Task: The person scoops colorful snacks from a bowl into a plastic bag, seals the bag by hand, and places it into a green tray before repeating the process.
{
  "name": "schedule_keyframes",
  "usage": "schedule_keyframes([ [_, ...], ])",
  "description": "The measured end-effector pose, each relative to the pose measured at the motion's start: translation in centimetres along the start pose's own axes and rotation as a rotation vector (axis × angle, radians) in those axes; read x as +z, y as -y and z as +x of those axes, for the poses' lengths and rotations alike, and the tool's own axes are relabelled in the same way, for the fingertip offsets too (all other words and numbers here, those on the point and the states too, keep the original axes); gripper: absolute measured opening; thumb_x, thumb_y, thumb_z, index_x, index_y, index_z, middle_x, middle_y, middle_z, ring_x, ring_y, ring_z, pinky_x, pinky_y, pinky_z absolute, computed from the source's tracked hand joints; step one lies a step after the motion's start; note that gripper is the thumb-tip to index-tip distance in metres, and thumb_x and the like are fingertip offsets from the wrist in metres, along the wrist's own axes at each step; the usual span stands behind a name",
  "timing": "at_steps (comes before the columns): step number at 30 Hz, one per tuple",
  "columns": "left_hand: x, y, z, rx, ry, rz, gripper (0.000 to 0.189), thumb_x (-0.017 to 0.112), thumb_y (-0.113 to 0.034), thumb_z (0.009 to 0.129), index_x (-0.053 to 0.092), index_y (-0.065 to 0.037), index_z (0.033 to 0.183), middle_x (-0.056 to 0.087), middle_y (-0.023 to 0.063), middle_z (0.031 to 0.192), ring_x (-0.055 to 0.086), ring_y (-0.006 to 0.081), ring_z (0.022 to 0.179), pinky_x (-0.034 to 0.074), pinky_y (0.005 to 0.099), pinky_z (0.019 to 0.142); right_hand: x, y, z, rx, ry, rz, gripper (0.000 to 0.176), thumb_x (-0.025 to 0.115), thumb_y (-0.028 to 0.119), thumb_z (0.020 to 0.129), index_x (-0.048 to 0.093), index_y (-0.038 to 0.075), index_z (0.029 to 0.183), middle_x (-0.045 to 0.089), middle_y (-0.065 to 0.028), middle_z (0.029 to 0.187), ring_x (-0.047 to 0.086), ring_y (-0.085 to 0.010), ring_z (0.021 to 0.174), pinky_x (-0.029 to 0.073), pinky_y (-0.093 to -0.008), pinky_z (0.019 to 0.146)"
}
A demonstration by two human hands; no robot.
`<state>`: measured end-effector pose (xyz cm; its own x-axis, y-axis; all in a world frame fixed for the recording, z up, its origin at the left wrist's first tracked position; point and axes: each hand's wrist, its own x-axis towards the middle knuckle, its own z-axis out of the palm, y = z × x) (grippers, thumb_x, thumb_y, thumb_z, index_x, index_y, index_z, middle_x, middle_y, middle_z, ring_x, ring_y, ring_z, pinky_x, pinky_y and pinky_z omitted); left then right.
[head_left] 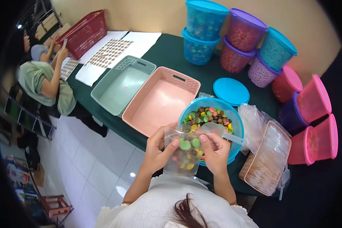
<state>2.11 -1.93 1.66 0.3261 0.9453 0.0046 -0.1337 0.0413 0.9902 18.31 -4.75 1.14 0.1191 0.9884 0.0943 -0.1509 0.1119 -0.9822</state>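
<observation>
While my left hand [155, 152] and right hand [216, 154] tightly pinch the bag [181, 165] at its far end, its length runs toward me.

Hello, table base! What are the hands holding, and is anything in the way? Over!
Left hand and right hand pinching clear bag, colored pieces inside. Bag partly over blue tub. Scoop across tub, close by right hand. Over.

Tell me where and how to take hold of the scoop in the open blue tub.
Best pinch the scoop by its handle's far end, coming from above and the right: the slim handle juts past the rim of the tub, while the bowl end sits inward, partly behind the right hand.
</observation>
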Motion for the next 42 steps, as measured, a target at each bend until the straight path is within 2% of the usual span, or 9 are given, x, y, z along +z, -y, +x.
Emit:
schedule_keyframes([
  [3, 0.6, 2.3, -1.8, 0.267, -0.073, 0.225, 0.049, 0.044, -0.026, 0.088, 0.033, 0.003, 0.126, 0.045, 0.0122, 0.114, 0.044, 0.0183, 0.106, 0.037, 0.0311, 0.088, 2.1, -1.3, -0.7, -0.099, 0.158, -0.009, 0.038, 0.043, 0.024, 0.089, 0.046, -0.006, 0.113, 0.050, -0.0156, 0.108, 0.048, -0.0209, 0.104, 0.034, -0.0308, 0.091],
  [7, -0.2, 2.2, -3.9, 0.272, -0.190, 0.222, 0.047, 0.035, -0.030, 0.091, 0.034, 0.001, 0.126, 0.044, 0.0099, 0.114, 0.044, 0.0168, 0.103, 0.036, 0.0304, 0.087, 2.4, -1.7, -1.2, -0.003, 0.367, 0.047, 0.045, 0.036, 0.029, 0.090, 0.037, -0.004, 0.121, 0.042, -0.0168, 0.114, 0.040, -0.0243, 0.112, 0.027, -0.0327, 0.096],
  [14, -3.4, 1.7, -6.4, 0.289, -0.319, -0.017, 0.020, 0.043, -0.016, 0.091, 0.053, 0.001, 0.089, 0.057, 0.0083, 0.085, 0.058, 0.0132, 0.071, 0.047, 0.0227, 0.058, 6.2, -1.1, -1.8, -0.179, 0.297, -0.160, 0.026, 0.040, 0.014, 0.089, 0.058, -0.004, 0.092, 0.059, -0.0096, 0.087, 0.054, -0.0150, 0.082, 0.040, -0.0258, 0.074],
  [16, -4.7, 1.5, -7.1, 0.356, -0.386, 0.042, 0.017, 0.046, -0.014, 0.089, 0.054, 0.001, 0.088, 0.058, 0.0080, 0.084, 0.058, 0.0113, 0.067, 0.045, 0.0200, 0.053, 8.3, -1.3, -2.0, -0.281, 0.238, -0.253, 0.020, 0.043, 0.007, 0.088, 0.059, -0.003, 0.085, 0.058, -0.0093, 0.078, 0.054, -0.0131, 0.072, 0.042, -0.0236, 0.061],
  [22, -10.2, 0.5, -10.3, 0.303, -0.537, -0.024, 0.013, 0.051, -0.012, 0.087, 0.056, 0.000, 0.088, 0.059, 0.0053, 0.075, 0.055, 0.0069, 0.059, 0.041, 0.0167, 0.044, 16.0, -2.5, -3.1, -0.138, 0.308, 0.136, 0.012, 0.052, 0.006, 0.084, 0.059, -0.004, 0.084, 0.057, -0.0091, 0.077, 0.054, -0.0122, 0.070, 0.043, -0.0227, 0.062],
  [29, -17.5, -0.2, -13.3, 0.230, -0.545, -0.038, 0.015, 0.063, -0.014, 0.080, 0.061, -0.001, 0.084, 0.059, 0.0025, 0.073, 0.047, 0.0039, 0.048, 0.037, 0.0176, 0.040, 23.6, -6.0, -3.5, -0.193, 0.443, 0.102, 0.008, 0.057, 0.006, 0.082, 0.059, -0.002, 0.082, 0.056, -0.0073, 0.078, 0.054, -0.0102, 0.066, 0.044, -0.0224, 0.058],
  [34, -21.2, 0.2, -15.2, 0.234, -0.658, -0.015, 0.013, 0.062, -0.012, 0.080, 0.063, 0.001, 0.079, 0.059, 0.0056, 0.080, 0.047, 0.0034, 0.047, 0.035, 0.0165, 0.038, 28.5, -5.9, -4.6, 0.129, 0.446, 0.262, 0.010, 0.059, 0.006, 0.079, 0.060, -0.002, 0.086, 0.056, -0.0063, 0.081, 0.056, -0.0114, 0.076, 0.045, -0.0249, 0.066],
  [40, -24.3, 0.8, -15.2, 0.270, -0.646, -0.105, 0.009, 0.062, -0.007, 0.078, 0.065, 0.002, 0.080, 0.060, 0.0069, 0.079, 0.054, 0.0071, 0.058, 0.038, 0.0170, 0.041, 30.1, -9.3, -2.5, -0.046, 0.539, 0.090, 0.010, 0.063, 0.004, 0.073, 0.062, 0.000, 0.082, 0.056, -0.0077, 0.079, 0.055, -0.0146, 0.076, 0.042, -0.0273, 0.068],
  [42, -25.6, 1.5, -14.8, 0.288, -0.637, 0.193, 0.007, 0.062, -0.004, 0.076, 0.066, 0.000, 0.080, 0.061, 0.0083, 0.077, 0.057, 0.0098, 0.067, 0.043, 0.0201, 0.049, 30.5, -9.4, -1.6, -0.102, 0.513, -0.007, 0.005, 0.064, 0.003, 0.072, 0.062, 0.001, 0.076, 0.055, -0.0084, 0.075, 0.053, -0.0157, 0.069, 0.040, -0.0261, 0.062],
])
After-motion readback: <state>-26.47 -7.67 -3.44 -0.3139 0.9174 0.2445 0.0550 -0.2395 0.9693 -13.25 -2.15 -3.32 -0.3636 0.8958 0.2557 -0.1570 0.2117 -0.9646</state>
